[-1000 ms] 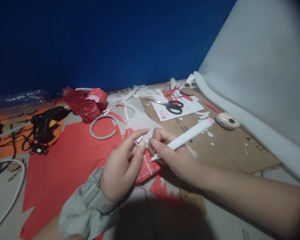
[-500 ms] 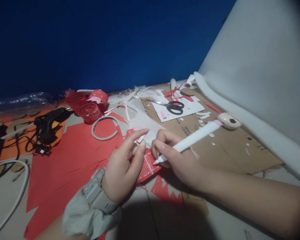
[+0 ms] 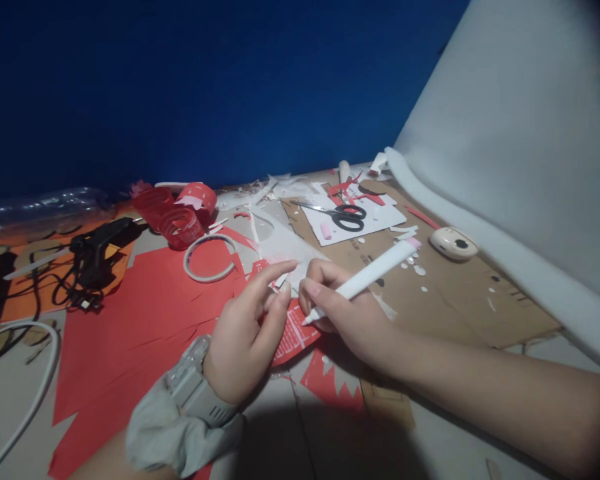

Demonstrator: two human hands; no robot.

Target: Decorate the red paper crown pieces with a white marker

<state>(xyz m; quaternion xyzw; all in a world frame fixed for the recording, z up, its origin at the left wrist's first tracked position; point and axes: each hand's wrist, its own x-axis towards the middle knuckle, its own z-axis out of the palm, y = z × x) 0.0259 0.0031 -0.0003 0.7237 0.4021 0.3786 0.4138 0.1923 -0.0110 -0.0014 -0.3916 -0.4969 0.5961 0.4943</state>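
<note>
My right hand [image 3: 353,307] is closed around a white marker [image 3: 375,270] with a pink end. The marker slants up to the right, and its tip is over a red piece with white print [image 3: 297,333]; whether the tip touches it I cannot tell. My left hand [image 3: 247,327], with a grey watch [image 3: 200,387] and a pale green fabric band [image 3: 175,427] at the wrist, is closed on the left part of the printed red piece. Its index finger stretches forward, while the thumb rests near a small white scrap. The other left fingertips are mostly hidden.
Red paper sheets [image 3: 155,313] and a tape ring [image 3: 187,267] lie left, beside a black glue gun [image 3: 100,250]. Black-handled scissors [image 3: 350,217] rest on white paper. Cardboard [image 3: 460,300] with a beige rounded device [image 3: 454,243] is right. Red rolls [image 3: 180,227] stand behind.
The marker has tipped up more steeply and shifted slightly left; its pink end now shows apart from the beige device. My left hand has hardly moved.
</note>
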